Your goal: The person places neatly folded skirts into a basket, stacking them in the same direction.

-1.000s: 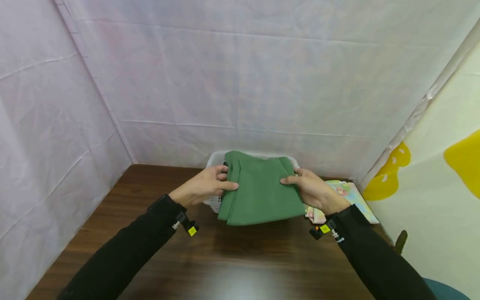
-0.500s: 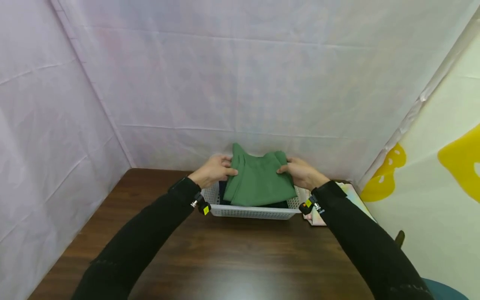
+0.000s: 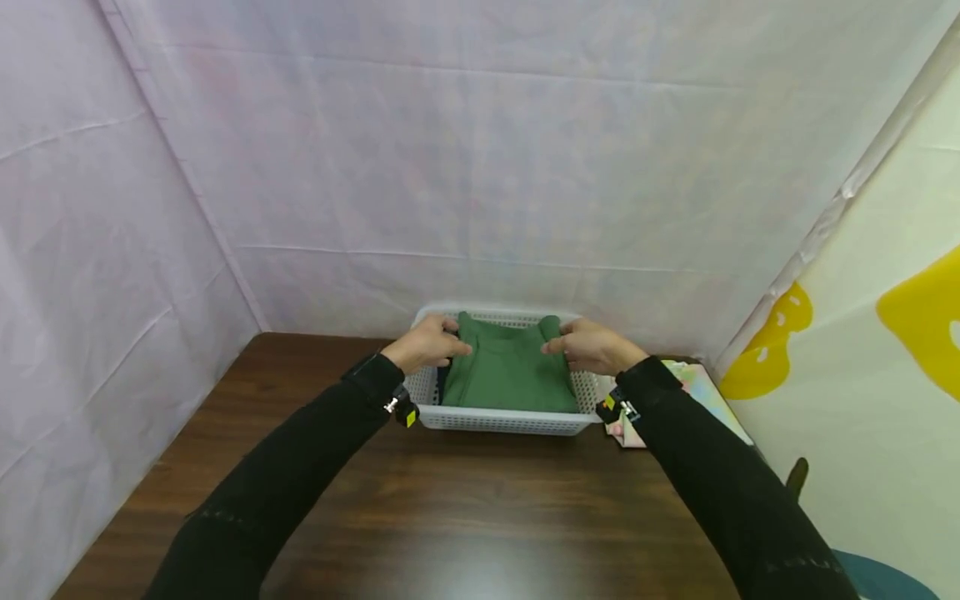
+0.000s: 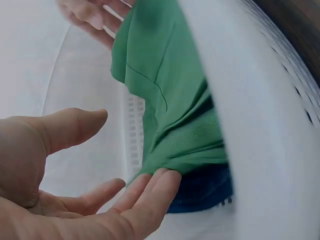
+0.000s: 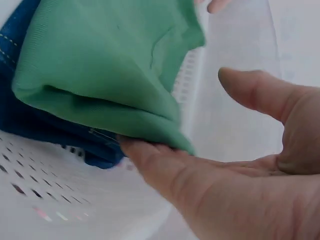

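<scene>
A folded green shirt (image 3: 510, 375) lies in a white perforated plastic basket (image 3: 510, 422), on top of dark blue denim (image 5: 35, 120) with pale stitching. My left hand (image 3: 426, 343) is at the shirt's left side; in the left wrist view its thumb stands apart from the fingers, and the fingertips touch the edge of the green fabric (image 4: 175, 120). At the opposite side is my right hand (image 3: 592, 346), thumb also spread away. Its fingers reach under the shirt's edge in the right wrist view, partly hidden by the cloth.
The basket stands at the back of a dark wooden table (image 3: 465, 508), against a white fabric wall (image 3: 480, 167). Right of it lies a folded pastel patterned cloth (image 3: 705, 392). A teal rounded object (image 3: 885, 575) shows at the lower right, beyond the table.
The green shirt, held in both hands over the basket, has moved back and down into it. Both thumbs have come off the cloth, and the basket's front rim now shows.
</scene>
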`<state>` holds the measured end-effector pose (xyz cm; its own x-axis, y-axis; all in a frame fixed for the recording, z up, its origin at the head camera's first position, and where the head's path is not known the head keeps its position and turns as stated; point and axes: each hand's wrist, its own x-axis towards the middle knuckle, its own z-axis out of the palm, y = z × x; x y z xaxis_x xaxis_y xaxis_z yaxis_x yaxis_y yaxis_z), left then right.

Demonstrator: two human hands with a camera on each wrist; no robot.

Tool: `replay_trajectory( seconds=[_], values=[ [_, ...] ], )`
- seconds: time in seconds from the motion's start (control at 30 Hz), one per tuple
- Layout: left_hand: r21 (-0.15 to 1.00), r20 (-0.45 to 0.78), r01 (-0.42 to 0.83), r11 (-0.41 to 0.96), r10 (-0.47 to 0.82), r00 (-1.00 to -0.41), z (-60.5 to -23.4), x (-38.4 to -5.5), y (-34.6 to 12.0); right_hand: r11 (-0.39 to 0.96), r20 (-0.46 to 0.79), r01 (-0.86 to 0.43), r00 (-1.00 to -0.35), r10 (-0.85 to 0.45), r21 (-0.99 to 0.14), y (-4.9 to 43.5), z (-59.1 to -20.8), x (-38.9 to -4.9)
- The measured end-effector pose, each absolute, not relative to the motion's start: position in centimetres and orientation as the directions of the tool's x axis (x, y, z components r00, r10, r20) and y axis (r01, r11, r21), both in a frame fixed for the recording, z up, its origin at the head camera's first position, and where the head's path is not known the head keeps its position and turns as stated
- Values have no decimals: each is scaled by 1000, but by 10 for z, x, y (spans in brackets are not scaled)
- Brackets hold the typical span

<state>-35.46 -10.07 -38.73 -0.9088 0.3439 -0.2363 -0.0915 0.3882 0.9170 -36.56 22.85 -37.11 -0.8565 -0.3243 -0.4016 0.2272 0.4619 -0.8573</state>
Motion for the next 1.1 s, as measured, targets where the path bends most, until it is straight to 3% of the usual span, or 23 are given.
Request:
replay_trajectory(
  seconds=[0.2, 0.53, 0.7, 1.1],
  values=[
    [901, -194, -25, 433, 350, -916, -384, -348, -112, 604, -313, 56, -890, -330, -795, 235, -365, -354],
    [851, -143, 75, 520, 367, -919, -381, -332, -120, 603, -251, -10, -904, -346, -797, 249, -374, -342],
    [831, -102, 130, 541, 377, -921, -382, -323, -123, 593, -153, -81, -930, -333, -801, 255, -375, -332],
    [695, 59, 373, 615, 468, -882, -400, -296, -126, 615, 6, -139, -977, -214, -776, 287, -393, -310]
  ],
)
